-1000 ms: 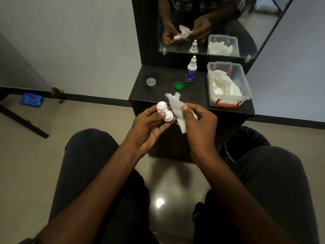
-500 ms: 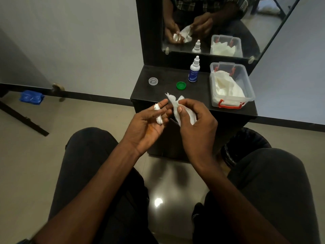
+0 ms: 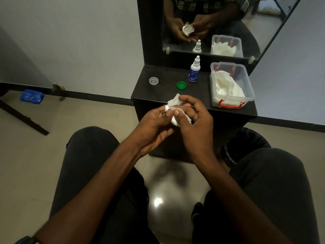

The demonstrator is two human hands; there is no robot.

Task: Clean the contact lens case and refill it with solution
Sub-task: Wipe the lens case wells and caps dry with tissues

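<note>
Both hands meet in front of the near edge of the black dresser shelf, above the person's lap. The left hand has its fingers curled and its thumb tip pressed against the small white plastic contact lens case, of which only slivers show between the two thumbs. The right hand is also curled: its thumb presses the crumpled white tissue against the case, while its forefinger arches over the tissue's upper edge. The tissue wraps most of the case, so which well is being wiped cannot be told. Neither grip is wide; the fingers of both hands close tightly round the case and tissue.

On the shelf behind the hands stand, from left to right: a round clear plastic cap, lying apart near the left end; a round green plastic cap; a white dropper bottle with a blue label, upright and capped, just behind and to the right of the green cap; and a clear rectangular plastic box with red clips, holding loose white tissues. The wall mirror above the shelf reflects the hands, the tissue, the bottle and the box.
</note>
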